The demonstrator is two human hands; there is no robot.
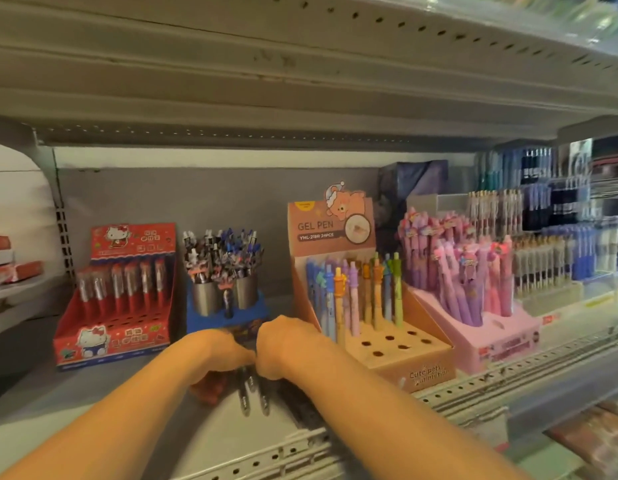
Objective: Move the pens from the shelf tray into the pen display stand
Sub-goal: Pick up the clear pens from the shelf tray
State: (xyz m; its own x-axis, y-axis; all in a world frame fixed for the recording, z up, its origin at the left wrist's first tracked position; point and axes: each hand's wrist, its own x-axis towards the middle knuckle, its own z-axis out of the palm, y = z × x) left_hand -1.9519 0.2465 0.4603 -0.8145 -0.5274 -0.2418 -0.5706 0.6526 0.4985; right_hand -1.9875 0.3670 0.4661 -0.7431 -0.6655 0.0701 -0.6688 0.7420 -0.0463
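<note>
Pens (253,393) beneath both hands (255,344)

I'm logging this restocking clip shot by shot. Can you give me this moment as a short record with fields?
setting: shop shelf with pen displays
left hand: fingers curled down over dark pens lying on the shelf
right hand: beside the left, also down on the pens; exact grip hidden
blue stand: right behind the hands, metal cups crowded with pens
gel pen box: right of the hands, front holes empty
red box: left, front holes empty
pink box: far right
</note>
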